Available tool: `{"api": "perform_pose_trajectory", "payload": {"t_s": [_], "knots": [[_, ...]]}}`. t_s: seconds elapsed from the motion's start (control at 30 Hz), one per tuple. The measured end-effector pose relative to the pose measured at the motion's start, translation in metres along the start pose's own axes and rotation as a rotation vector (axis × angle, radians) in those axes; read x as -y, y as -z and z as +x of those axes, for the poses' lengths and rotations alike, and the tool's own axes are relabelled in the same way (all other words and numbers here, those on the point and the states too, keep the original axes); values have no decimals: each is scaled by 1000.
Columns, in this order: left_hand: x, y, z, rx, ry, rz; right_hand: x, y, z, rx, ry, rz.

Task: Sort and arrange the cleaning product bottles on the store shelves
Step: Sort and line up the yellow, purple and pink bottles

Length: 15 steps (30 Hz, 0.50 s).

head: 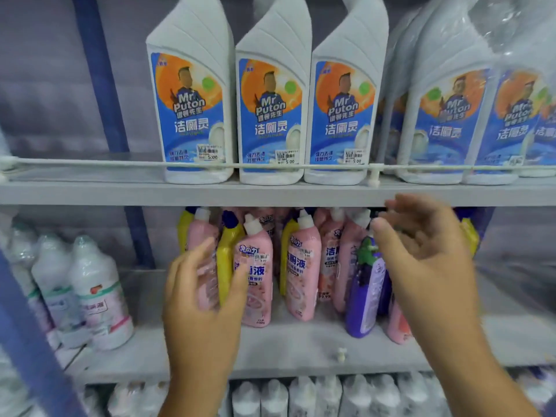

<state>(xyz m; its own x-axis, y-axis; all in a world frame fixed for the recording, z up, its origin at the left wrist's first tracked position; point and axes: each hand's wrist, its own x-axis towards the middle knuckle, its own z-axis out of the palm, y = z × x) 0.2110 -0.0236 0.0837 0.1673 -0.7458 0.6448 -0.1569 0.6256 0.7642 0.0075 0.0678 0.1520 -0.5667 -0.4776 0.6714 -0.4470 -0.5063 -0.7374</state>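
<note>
Several pink bottles (302, 266), yellow bottles (226, 254) and a purple bottle (365, 293) lean crowded together on the middle shelf (301, 347). My left hand (200, 299) is raised in front of the leftmost pink bottle (207, 275), fingers spread and relaxed, holding nothing. My right hand (427, 260) hovers open in front of the purple bottle's top, fingers loosely extended and blurred. Three white Mr Puton bottles (272, 115) stand upright in a row on the upper shelf (120, 191).
Shrink-wrapped Mr Puton packs (469, 115) fill the upper shelf's right side behind a thin rail (90, 163). Wrapped white bottles (96, 293) stand at the middle shelf's left. White bottles (304, 397) line the lowest level. Blue uprights (100, 73) frame the shelving.
</note>
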Motion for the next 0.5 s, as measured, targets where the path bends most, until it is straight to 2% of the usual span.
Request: {"api": "perform_pose_trajectory", "payload": {"t_s": [0.1,0.17,0.33,0.5], "knots": [[66,-11,-38,122,347,-29,-54,-8,-46,144,-262,-105],[92,-20,-46,192,439,-17,-84,-21,-56,218,-412,-196],[123,-54,3,327,350,102,-145,-65,-15,241,-433,-320],[147,-82,28,372,420,89,-185,-97,-4,221,-479,-325]]}}
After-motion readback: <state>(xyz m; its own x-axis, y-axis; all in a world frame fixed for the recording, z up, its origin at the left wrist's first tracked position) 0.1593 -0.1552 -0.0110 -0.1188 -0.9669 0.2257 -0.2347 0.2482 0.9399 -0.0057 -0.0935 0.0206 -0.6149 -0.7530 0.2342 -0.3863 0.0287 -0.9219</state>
